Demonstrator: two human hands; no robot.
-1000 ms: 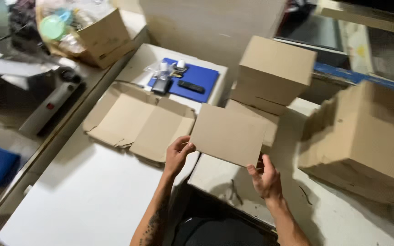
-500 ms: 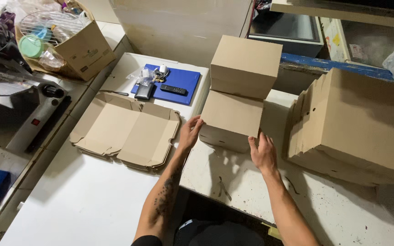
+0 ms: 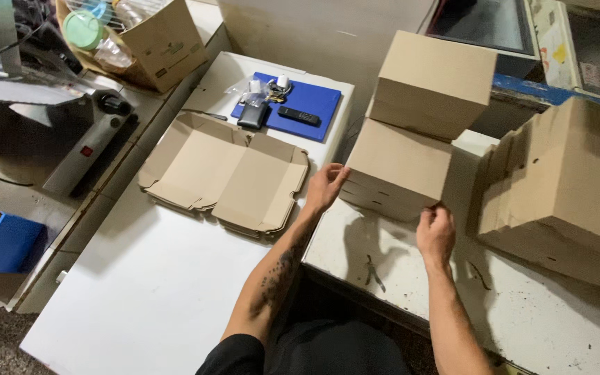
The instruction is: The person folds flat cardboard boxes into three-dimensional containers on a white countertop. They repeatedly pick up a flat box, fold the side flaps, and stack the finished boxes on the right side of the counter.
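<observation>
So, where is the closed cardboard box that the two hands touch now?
In the head view the closed cardboard box sits right of centre on the worn white table, between the left hand and right hand, with another closed box just behind it.

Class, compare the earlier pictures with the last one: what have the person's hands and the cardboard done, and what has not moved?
The flat cardboard piece held up a second ago is now a closed box, moved forward against the box stack. The left hand rests on its left side and the right hand at its front right corner. The flat blanks, the blue mat and the side stack stayed put.
</observation>
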